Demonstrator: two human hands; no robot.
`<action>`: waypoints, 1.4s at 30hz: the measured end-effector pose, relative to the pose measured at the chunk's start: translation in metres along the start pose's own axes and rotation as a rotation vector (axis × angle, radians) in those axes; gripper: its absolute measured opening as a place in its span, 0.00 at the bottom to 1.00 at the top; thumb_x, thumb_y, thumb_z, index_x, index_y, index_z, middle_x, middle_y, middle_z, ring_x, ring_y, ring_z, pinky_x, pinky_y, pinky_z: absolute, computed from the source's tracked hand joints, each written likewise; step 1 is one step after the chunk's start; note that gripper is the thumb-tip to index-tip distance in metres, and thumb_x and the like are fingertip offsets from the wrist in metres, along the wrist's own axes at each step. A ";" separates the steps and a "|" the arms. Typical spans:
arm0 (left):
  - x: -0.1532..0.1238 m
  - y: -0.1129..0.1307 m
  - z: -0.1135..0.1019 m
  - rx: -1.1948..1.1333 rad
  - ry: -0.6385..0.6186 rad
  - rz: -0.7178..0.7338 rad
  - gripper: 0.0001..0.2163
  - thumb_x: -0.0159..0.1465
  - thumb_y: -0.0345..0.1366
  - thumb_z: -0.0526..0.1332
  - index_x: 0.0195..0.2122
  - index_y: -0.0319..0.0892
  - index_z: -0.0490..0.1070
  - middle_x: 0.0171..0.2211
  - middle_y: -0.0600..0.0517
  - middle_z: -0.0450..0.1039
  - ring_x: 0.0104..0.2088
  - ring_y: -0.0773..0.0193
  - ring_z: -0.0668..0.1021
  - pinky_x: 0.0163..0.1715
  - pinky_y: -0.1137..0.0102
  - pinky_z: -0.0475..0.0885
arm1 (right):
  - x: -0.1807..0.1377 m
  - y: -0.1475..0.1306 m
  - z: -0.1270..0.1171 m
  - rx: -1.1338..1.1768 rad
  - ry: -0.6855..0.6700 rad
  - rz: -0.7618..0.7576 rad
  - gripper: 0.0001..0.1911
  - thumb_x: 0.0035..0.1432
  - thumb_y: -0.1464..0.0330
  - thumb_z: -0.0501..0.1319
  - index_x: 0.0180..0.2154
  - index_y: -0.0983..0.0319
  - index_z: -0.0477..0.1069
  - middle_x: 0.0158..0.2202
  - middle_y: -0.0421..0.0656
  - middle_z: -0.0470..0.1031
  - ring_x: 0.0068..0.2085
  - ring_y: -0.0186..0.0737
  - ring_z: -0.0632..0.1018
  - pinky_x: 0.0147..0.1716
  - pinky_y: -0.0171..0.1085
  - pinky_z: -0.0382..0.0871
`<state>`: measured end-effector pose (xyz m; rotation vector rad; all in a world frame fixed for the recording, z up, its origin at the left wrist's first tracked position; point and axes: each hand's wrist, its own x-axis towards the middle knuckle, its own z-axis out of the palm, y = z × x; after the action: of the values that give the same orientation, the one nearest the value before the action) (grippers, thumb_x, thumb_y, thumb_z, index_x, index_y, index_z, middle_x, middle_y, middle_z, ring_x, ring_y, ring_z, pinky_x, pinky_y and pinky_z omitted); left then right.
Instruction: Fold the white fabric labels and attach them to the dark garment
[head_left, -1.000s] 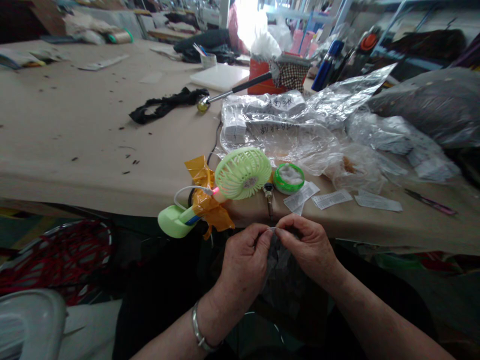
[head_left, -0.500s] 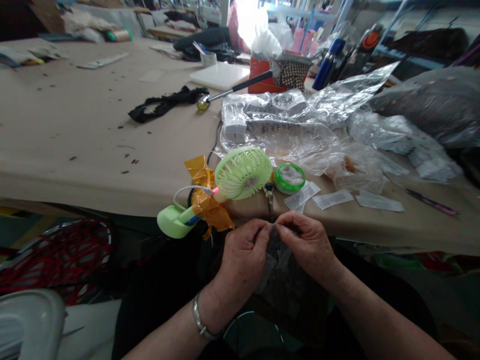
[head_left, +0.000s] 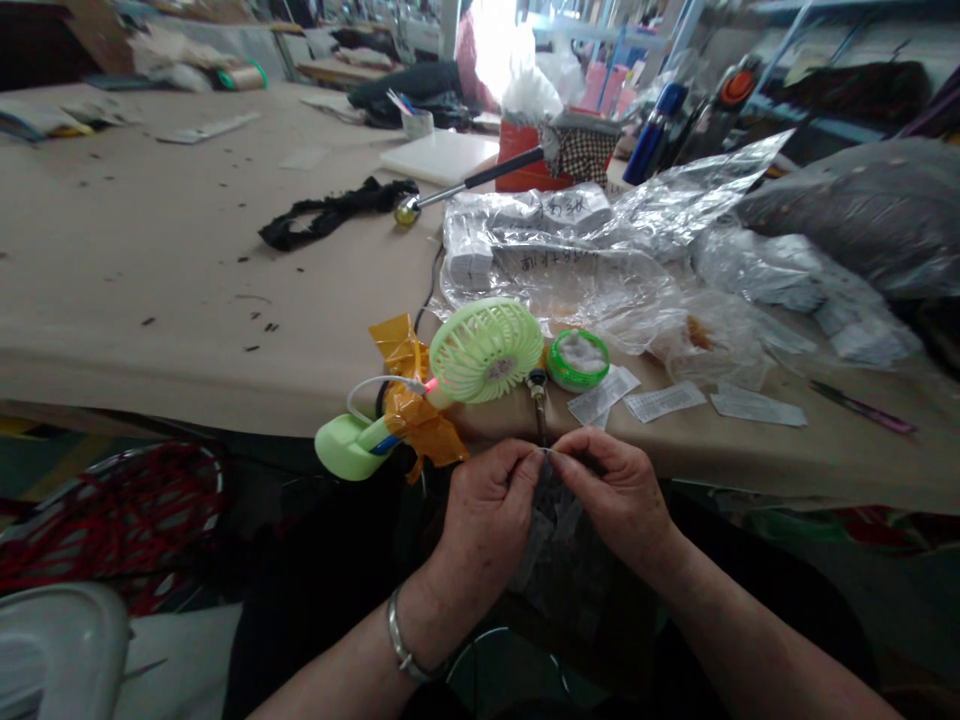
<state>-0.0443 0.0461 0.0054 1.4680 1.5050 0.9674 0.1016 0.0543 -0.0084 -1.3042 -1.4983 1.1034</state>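
Observation:
At the table's front edge my left hand [head_left: 491,510] and my right hand [head_left: 611,500] meet fingertip to fingertip. Each is closed in a pinch, thumb against forefinger. A tiny pale bit shows between them, too small to make out. Just beyond the fingertips a thin metal rod [head_left: 541,412] with a dark collar points toward me over the edge; whether the fingers touch it I cannot tell. Close by are a light-green fan [head_left: 487,352], a round green tub [head_left: 556,372] with white fluffy stuff, and printed white labels [head_left: 665,401]. Several pale strips [head_left: 559,520] hang below my hands.
Brown tape [head_left: 420,410] holds the fan's handle at the edge. Clear plastic bags [head_left: 637,290] with stacks of labels cover the table's right side. Pink-handled tweezers [head_left: 862,407] lie far right. A rod with a black grip [head_left: 480,180] and black cloth [head_left: 330,215] lie farther back.
Both hands keep their pinch and stay nearly in place. The view has shifted very slightly; nothing else has visibly moved.

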 end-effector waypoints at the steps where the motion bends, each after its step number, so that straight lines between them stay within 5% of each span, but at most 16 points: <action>1: -0.002 0.001 -0.001 -0.007 -0.017 -0.010 0.08 0.63 0.31 0.57 0.29 0.39 0.75 0.22 0.56 0.71 0.24 0.71 0.71 0.25 0.78 0.64 | -0.003 -0.001 -0.001 -0.001 -0.018 -0.002 0.06 0.58 0.68 0.60 0.30 0.63 0.72 0.24 0.36 0.71 0.26 0.28 0.70 0.27 0.26 0.65; 5: -0.014 -0.001 -0.006 -0.032 -0.070 -0.069 0.09 0.63 0.34 0.57 0.28 0.39 0.75 0.21 0.55 0.71 0.24 0.69 0.72 0.25 0.77 0.65 | -0.013 -0.007 -0.014 -0.084 -0.060 -0.095 0.03 0.58 0.68 0.62 0.34 0.61 0.72 0.27 0.35 0.74 0.27 0.27 0.73 0.28 0.24 0.66; 9: -0.021 -0.019 -0.003 -0.058 -0.157 -0.188 0.09 0.62 0.36 0.58 0.34 0.41 0.78 0.31 0.51 0.78 0.32 0.63 0.78 0.35 0.74 0.70 | 0.002 -0.013 -0.035 -0.344 0.019 -0.385 0.02 0.61 0.72 0.59 0.35 0.62 0.69 0.29 0.37 0.73 0.30 0.28 0.73 0.32 0.27 0.67; 13: -0.021 -0.038 0.004 -0.018 -0.183 -0.229 0.14 0.61 0.37 0.59 0.46 0.43 0.77 0.47 0.48 0.77 0.49 0.55 0.76 0.53 0.64 0.66 | 0.039 -0.011 -0.050 -0.717 0.142 -0.630 0.09 0.63 0.71 0.58 0.45 0.64 0.71 0.42 0.47 0.73 0.47 0.43 0.72 0.48 0.42 0.68; 17: -0.023 -0.041 0.005 0.029 -0.211 -0.219 0.12 0.61 0.38 0.58 0.41 0.43 0.78 0.43 0.47 0.78 0.47 0.53 0.77 0.50 0.62 0.68 | 0.062 -0.005 -0.054 -0.988 0.128 -0.589 0.13 0.61 0.66 0.60 0.47 0.63 0.72 0.50 0.50 0.72 0.55 0.55 0.68 0.53 0.53 0.64; 24: -0.027 -0.039 0.011 0.016 -0.252 -0.299 0.12 0.60 0.38 0.57 0.37 0.41 0.78 0.37 0.47 0.79 0.40 0.54 0.79 0.44 0.64 0.70 | 0.039 0.005 -0.060 -0.609 0.205 -0.664 0.03 0.62 0.71 0.60 0.34 0.62 0.68 0.35 0.44 0.74 0.45 0.42 0.73 0.48 0.44 0.69; 30: -0.030 -0.034 0.018 -0.036 -0.332 -0.266 0.12 0.61 0.38 0.55 0.36 0.41 0.77 0.34 0.49 0.79 0.37 0.58 0.78 0.40 0.67 0.69 | 0.009 0.023 -0.046 -0.899 0.082 -0.607 0.18 0.61 0.68 0.62 0.52 0.66 0.69 0.52 0.49 0.73 0.55 0.51 0.70 0.55 0.51 0.62; 36: -0.026 -0.023 0.028 -0.108 -0.323 -0.309 0.10 0.59 0.36 0.56 0.30 0.40 0.76 0.28 0.50 0.76 0.32 0.61 0.75 0.35 0.69 0.67 | 0.010 0.028 -0.048 -0.746 0.144 -0.638 0.06 0.62 0.72 0.59 0.41 0.61 0.73 0.45 0.43 0.78 0.50 0.41 0.76 0.55 0.46 0.62; 39: -0.020 -0.017 0.036 -0.259 -0.328 -0.409 0.08 0.58 0.36 0.59 0.28 0.38 0.76 0.26 0.50 0.75 0.30 0.63 0.73 0.32 0.71 0.66 | 0.010 0.029 -0.053 -0.620 0.170 -0.655 0.06 0.62 0.74 0.59 0.38 0.60 0.73 0.43 0.43 0.79 0.48 0.39 0.77 0.55 0.46 0.63; 42: -0.014 -0.004 0.045 -0.663 -0.360 -0.605 0.11 0.59 0.40 0.62 0.31 0.36 0.74 0.28 0.48 0.75 0.30 0.63 0.75 0.33 0.70 0.69 | 0.001 0.028 -0.058 -0.503 0.153 -0.713 0.07 0.60 0.76 0.60 0.39 0.60 0.72 0.42 0.44 0.79 0.49 0.40 0.77 0.54 0.47 0.65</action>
<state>-0.0039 0.0313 -0.0150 0.6089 1.1001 0.6794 0.1643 0.0620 -0.0203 -0.9868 -1.9678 0.1696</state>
